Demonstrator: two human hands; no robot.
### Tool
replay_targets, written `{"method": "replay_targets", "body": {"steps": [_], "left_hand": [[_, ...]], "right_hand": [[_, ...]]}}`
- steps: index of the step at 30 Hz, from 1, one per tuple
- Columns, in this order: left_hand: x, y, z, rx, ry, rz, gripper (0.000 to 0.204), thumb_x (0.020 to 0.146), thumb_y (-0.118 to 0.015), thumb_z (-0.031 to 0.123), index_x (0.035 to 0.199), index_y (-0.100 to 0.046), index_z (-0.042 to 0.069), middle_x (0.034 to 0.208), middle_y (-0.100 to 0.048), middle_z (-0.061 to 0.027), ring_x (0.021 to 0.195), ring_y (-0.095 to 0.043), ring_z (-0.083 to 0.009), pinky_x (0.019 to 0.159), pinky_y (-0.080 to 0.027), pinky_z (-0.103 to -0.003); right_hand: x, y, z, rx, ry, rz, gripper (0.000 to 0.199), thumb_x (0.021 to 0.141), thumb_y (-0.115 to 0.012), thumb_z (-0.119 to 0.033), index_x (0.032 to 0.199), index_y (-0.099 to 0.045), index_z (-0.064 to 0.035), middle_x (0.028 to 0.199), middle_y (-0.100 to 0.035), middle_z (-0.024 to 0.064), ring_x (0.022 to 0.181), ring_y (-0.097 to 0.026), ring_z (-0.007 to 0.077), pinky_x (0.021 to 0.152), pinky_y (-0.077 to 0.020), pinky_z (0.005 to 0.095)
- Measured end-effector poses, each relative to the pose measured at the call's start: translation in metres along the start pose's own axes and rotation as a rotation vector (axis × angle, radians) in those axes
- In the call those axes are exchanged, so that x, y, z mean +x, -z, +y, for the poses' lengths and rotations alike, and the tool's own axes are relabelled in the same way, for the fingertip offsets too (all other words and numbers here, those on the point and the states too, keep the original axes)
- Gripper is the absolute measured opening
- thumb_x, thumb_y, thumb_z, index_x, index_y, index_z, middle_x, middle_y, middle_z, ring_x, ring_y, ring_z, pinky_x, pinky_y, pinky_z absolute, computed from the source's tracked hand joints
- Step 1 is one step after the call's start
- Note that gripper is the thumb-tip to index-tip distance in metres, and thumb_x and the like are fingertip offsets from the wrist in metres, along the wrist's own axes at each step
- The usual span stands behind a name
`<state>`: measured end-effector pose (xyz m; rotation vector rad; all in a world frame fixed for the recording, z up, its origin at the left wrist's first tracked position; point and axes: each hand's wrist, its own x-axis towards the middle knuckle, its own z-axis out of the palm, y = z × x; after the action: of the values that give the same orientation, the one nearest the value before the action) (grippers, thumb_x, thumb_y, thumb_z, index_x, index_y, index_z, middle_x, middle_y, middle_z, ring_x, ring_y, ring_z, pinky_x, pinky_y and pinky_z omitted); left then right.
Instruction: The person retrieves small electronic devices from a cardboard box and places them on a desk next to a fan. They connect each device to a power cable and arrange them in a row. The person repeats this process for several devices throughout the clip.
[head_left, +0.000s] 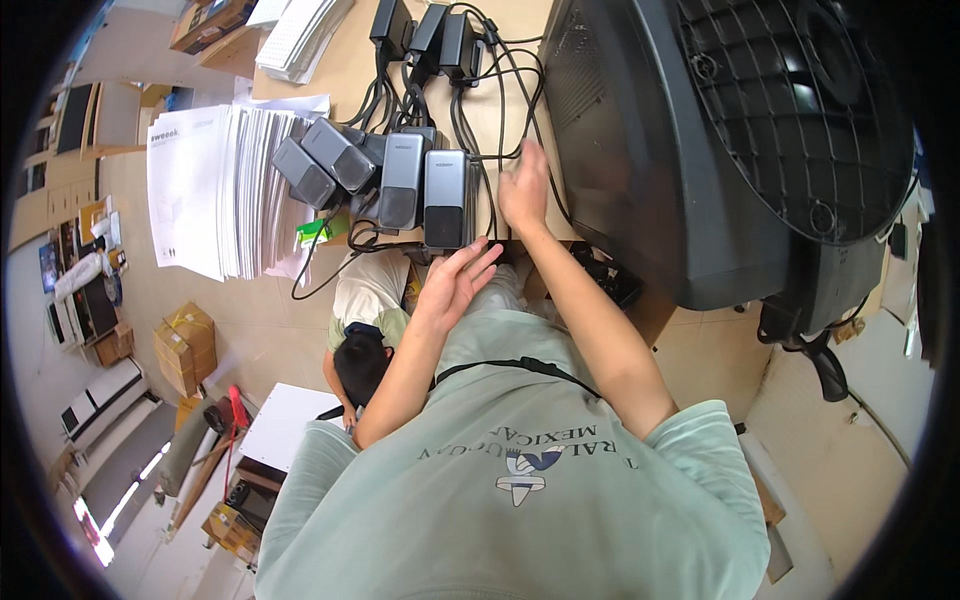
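Note:
My left hand (460, 283) is open at the table's front edge, fingers stretched out and nothing in them. Just beyond its fingertips stands a grey box-shaped device (445, 190) with a glossy black lower face. Similar grey devices (402, 175) stand to its left, two of them leaning. To the right, my right hand (524, 192) is over the tabletop beside black cables (500, 110). Its fingers look curled in and are slightly blurred; one cable passes at the fingertips, but what they hold is hidden. Several black block-shaped units (428, 38) with cables stand farther back.
A large black machine with a wire-grid cover (800, 100) rises close on the right. Stacked paper sheets (235, 190) are at the table's left edge. Another person (365, 355) bends below, left of my left arm. A cardboard box (184, 348) sits on the floor.

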<state>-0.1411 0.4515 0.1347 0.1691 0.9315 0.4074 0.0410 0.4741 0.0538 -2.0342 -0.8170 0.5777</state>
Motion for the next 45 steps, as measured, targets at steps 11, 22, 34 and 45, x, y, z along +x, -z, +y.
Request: {"method": "replay_targets", "body": {"steps": [11, 22, 34, 45], "left_hand": [[-0.008, 0.018, -0.014, 0.502, -0.041, 0.1, 0.059, 0.098, -0.063, 0.017, 0.149, -0.035, 0.004, 0.149, -0.051, -0.0098, 0.128, -0.059, -0.0211, 0.1, -0.049, -0.035], [0.063, 0.125, -0.139, 1.208, 0.24, 0.099, 0.047, 0.098, -0.058, 0.026, 0.139, -0.051, 0.004, 0.115, -0.068, -0.0058, 0.099, -0.066, -0.0137, 0.08, -0.05, -0.03], [0.067, 0.047, -0.304, 1.823, -0.23, 0.04, 0.031, 0.091, -0.062, 0.028, 0.095, -0.073, -0.001, 0.092, -0.073, -0.0217, 0.089, -0.073, -0.0329, 0.083, -0.054, -0.04], [0.098, 0.152, -0.443, 2.437, 0.134, -0.023, 0.047, 0.091, -0.062, 0.034, 0.127, -0.054, 0.006, 0.111, -0.068, -0.0218, 0.103, -0.065, -0.0422, 0.09, -0.052, -0.05]], "right_hand": [[-0.057, 0.056, 0.033, -0.052, 0.002, -0.179, 0.057, 0.09, -0.06, -0.015, 0.143, -0.047, 0.0005, 0.145, -0.047, 0.0255, 0.135, -0.047, 0.0397, 0.114, -0.0383, 0.0424], [-0.327, 0.205, 0.298, 0.079, -0.774, -0.246, 0.046, 0.085, -0.064, -0.031, 0.126, -0.065, -0.0092, 0.12, -0.07, 0.0188, 0.113, -0.066, 0.0367, 0.097, -0.0521, 0.0453], [-0.331, 0.283, 0.378, 0.138, -0.704, -0.25, 0.041, 0.092, -0.06, -0.03, 0.129, -0.064, -0.0127, 0.121, -0.07, 0.0182, 0.118, -0.062, 0.0379, 0.101, -0.049, 0.0463], [-0.368, 0.259, 0.636, 0.663, -1.234, 0.418, 0.031, 0.096, -0.06, -0.024, 0.119, -0.065, -0.0031, 0.096, -0.074, 0.0118, 0.081, -0.071, 0.0159, 0.072, -0.0565, 0.0333]]}}
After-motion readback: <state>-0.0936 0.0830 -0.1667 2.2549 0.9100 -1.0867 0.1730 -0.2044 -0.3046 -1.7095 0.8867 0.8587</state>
